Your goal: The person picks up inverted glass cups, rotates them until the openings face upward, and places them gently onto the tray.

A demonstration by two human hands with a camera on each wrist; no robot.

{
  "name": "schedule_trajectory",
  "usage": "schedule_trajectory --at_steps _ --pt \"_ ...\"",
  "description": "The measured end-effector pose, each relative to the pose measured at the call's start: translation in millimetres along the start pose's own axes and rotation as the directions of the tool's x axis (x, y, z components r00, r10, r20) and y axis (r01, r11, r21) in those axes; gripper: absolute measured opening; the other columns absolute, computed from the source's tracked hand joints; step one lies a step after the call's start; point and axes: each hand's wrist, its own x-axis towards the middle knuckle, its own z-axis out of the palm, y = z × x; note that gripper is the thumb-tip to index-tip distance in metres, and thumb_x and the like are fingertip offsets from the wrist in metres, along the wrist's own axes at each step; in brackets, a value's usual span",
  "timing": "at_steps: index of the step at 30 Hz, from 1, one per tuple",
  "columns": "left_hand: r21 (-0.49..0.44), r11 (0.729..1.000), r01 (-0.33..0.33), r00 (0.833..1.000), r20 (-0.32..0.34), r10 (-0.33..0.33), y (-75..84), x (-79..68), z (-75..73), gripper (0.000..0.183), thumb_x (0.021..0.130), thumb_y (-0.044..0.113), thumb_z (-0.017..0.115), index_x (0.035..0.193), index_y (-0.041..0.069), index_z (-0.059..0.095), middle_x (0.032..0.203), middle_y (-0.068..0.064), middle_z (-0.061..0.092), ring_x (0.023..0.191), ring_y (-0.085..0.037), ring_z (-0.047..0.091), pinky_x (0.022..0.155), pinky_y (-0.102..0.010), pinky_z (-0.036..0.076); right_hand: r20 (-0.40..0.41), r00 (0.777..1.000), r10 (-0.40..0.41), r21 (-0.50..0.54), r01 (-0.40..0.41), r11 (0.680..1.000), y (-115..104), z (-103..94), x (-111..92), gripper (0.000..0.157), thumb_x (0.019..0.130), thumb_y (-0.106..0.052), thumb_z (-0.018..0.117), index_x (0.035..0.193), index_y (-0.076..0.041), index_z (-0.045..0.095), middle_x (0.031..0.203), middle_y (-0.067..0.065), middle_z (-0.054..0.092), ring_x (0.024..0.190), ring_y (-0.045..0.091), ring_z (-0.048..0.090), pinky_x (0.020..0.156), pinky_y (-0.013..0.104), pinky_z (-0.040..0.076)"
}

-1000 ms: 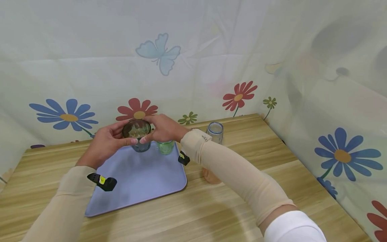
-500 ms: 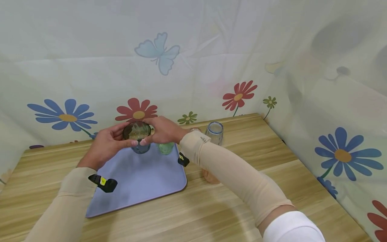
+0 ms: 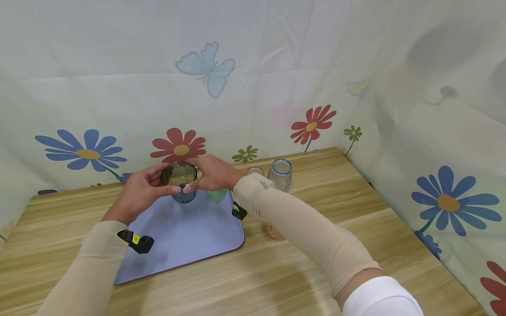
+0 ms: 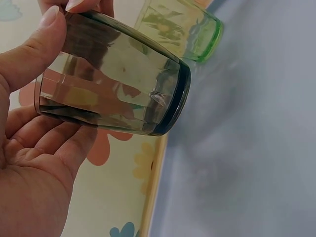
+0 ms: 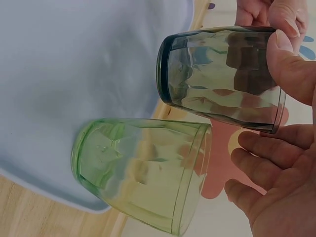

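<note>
My hands hold a smoky dark drinking glass [image 3: 186, 195] between them, mouth up, over the back of the lavender tray [image 3: 197, 237]. The left hand [image 3: 138, 191] grips its left side near the rim, thumb in front and fingers behind. On the opposite side, the right hand [image 3: 215, 172] pinches the rim area, its thumb close to the left thumb. Whether the dark base [image 5: 164, 69] touches the tray, I cannot tell. A green glass [image 5: 143, 168] stands upright on the tray just right of the dark one; in the head view my right hand partly covers it.
Right of the tray, a clear glass with a blue ring [image 3: 281, 173] stands on the wooden table [image 3: 316, 263]. Beside it a pinkish-rimmed glass [image 3: 254, 170] and nearer an orange glass [image 3: 273, 231] are partly hidden by my right forearm. A flowered cloth [image 3: 253, 101] hangs behind.
Both hands have lowered the dark glass slightly toward the tray, keeping the same hold. The tray and the other glasses have stayed put.
</note>
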Motion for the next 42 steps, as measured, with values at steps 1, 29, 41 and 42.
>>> schedule_trajectory --at_steps 1,29,41,42 --pt "0.001 1.0 0.001 1.0 0.002 -0.001 -0.2 -0.2 0.1 0.099 0.087 0.046 0.083 0.166 0.016 0.029 0.167 -0.014 0.039 0.152 -0.038 0.042 0.11 -0.045 0.046 0.003 1.0 0.002 0.002 -0.002 1.0 0.3 0.6 0.3 0.07 0.091 -0.045 0.08 0.148 -0.012 0.056 0.13 -0.003 0.068 0.115 0.012 0.061 0.101 0.024 0.05" --pt "0.009 1.0 0.024 0.999 0.037 -0.024 -12.0 3.8 6.6 0.103 0.089 0.045 0.082 0.167 0.011 0.023 0.169 -0.016 0.035 0.153 -0.039 0.041 0.108 -0.042 0.047 0.055 0.997 0.049 -0.043 -0.047 0.998 6.5 10.9 3.9 0.078 0.09 -0.048 0.079 0.153 -0.011 0.051 0.133 0.0 0.068 0.116 0.013 0.062 0.101 0.026 0.051" --pt "-0.004 1.0 0.014 0.999 0.046 -0.013 -16.2 4.4 9.6 0.1 0.09 0.042 0.081 0.166 0.01 0.025 0.169 -0.017 0.036 0.153 -0.039 0.041 0.107 -0.04 0.047 0.074 0.993 0.089 -0.077 -0.083 0.994 5.5 13.8 2.7 0.083 0.091 -0.05 0.079 0.157 -0.011 0.047 0.144 0.002 0.065 0.128 0.015 0.061 0.11 0.029 0.05" --pt "-0.004 1.0 0.011 0.999 0.047 -0.011 -16.6 4.4 9.9 0.1 0.09 0.042 0.081 0.166 0.009 0.025 0.169 -0.017 0.035 0.153 -0.039 0.041 0.107 -0.04 0.047 0.076 0.993 0.093 -0.08 -0.087 0.993 5.7 14.2 2.7 0.083 0.091 -0.05 0.078 0.157 -0.012 0.047 0.144 0.002 0.065 0.128 0.015 0.061 0.11 0.029 0.05"
